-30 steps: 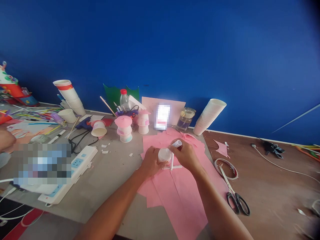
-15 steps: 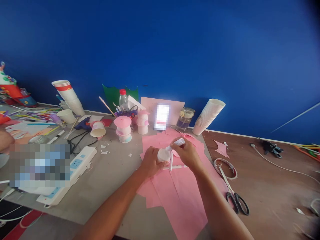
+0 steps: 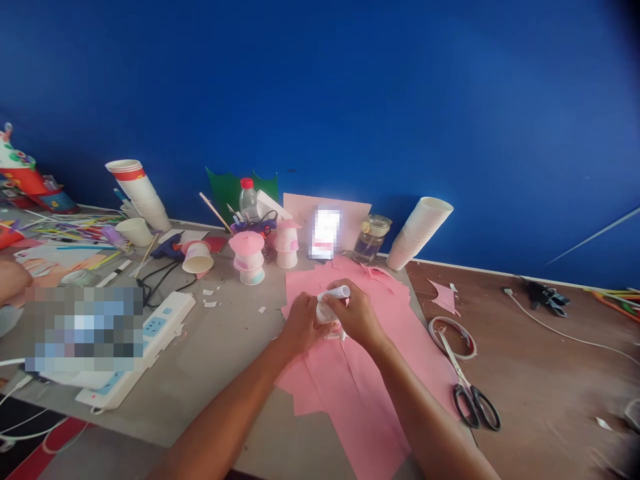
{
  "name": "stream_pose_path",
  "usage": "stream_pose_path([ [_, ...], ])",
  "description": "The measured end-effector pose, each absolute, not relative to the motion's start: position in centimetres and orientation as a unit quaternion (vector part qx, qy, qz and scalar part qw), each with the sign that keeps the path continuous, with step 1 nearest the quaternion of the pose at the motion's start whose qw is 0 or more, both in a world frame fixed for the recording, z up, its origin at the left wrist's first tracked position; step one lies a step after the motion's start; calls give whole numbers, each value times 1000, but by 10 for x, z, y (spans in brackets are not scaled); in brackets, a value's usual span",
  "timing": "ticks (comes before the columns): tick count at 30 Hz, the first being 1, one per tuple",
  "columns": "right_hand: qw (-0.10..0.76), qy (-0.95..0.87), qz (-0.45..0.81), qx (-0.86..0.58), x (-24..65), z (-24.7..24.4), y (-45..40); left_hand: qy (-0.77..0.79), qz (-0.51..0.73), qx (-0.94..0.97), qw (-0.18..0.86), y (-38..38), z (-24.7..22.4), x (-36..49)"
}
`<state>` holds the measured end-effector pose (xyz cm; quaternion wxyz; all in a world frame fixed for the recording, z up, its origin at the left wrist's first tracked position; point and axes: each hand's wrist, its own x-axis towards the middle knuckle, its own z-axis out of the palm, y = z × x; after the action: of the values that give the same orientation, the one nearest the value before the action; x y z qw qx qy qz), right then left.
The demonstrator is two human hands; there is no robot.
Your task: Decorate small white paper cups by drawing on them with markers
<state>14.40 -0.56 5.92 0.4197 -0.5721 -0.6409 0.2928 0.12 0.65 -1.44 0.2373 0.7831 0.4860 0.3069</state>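
The right hand (image 3: 356, 317) has come left since half a second ago, so the white tube (image 3: 340, 292) in it is now over the top of the small white cup (image 3: 326, 312). From where I sit, far away, I can't tell if the tube touches the cup. I also can't tell if it is a pen or a glue stick.

The cup is over the pink paper (image 3: 370, 407), near the middle of it. My left hand (image 3: 299, 327) has its fingers curled tight around the cup's side. My right thumb and fingers are pressed together on the tube.

I think a few things could go wrong. If I squeeze too hard with the left, the thin cup could get a dent. If I hold it too softly, a push from the tube could tip or turn it. The sheets in the pink paper lie loose on each other, so a rubbing arm could slide them.

The scissors (image 3: 467, 393) lie just right of the pink paper, near my right arm. If that elbow swings out, it could bump them. The two pink-topped cups (image 3: 247, 245) (image 3: 287, 243) left of the pink paper look safer, well apart from both hands.
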Motion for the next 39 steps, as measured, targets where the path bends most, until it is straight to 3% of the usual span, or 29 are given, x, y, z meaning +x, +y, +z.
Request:
stream_pose_path([
  [10,367,-654,156,-643,155,70,-5,481,311,781,250,5,-10,2],
  [24,434,-572,320,-618,149,77,-8,489,324,770,250,5,-10,2],
  [32,386,-630,322,-592,138,73,-16,485,325,777,235,6,-16,3],
  [39,308,-724,207,-582,145,88,-21,497,299,776,248,4,-7,4],
])
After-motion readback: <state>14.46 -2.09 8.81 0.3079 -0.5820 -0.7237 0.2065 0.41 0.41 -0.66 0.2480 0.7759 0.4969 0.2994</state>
